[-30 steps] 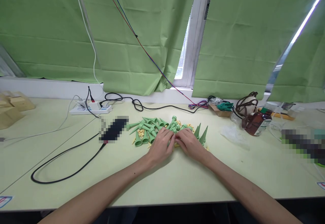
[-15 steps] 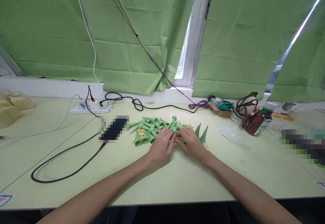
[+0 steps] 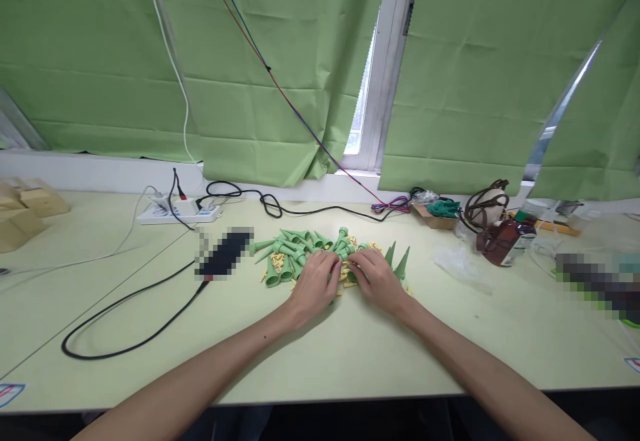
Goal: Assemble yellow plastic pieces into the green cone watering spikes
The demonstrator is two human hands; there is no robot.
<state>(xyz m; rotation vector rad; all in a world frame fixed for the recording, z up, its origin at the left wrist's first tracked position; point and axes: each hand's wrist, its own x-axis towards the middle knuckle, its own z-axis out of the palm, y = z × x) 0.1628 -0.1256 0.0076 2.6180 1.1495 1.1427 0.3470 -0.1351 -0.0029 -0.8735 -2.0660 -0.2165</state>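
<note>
A pile of green plastic cone-shaped spikes (image 3: 285,249) with collared heads lies in front of me, mixed with small yellow plastic pieces (image 3: 279,262). My left hand (image 3: 316,281) is closed at the near side of the pile, its fingers curled round a green spike; a bit of green shows below the hand. Just to its right, my right hand (image 3: 376,279) has thumb and fingertips pinched together, and what they hold is too small to make out. A narrow gap separates the two hands. Two green spikes (image 3: 401,264) stand point-up beyond my right hand.
A dark blurred phone-like device (image 3: 226,253) on a black cable (image 3: 145,344) lies left of the pile. Behind it is a power strip (image 3: 207,214). To the right are a crumpled clear bag (image 3: 463,267), a brown bottle (image 3: 507,242) and a small cardboard box (image 3: 436,219).
My hands have drawn slightly apart at the fingertips, opening a gap between them. A bit of green now shows beneath my left hand. The pile looks much the same.
</note>
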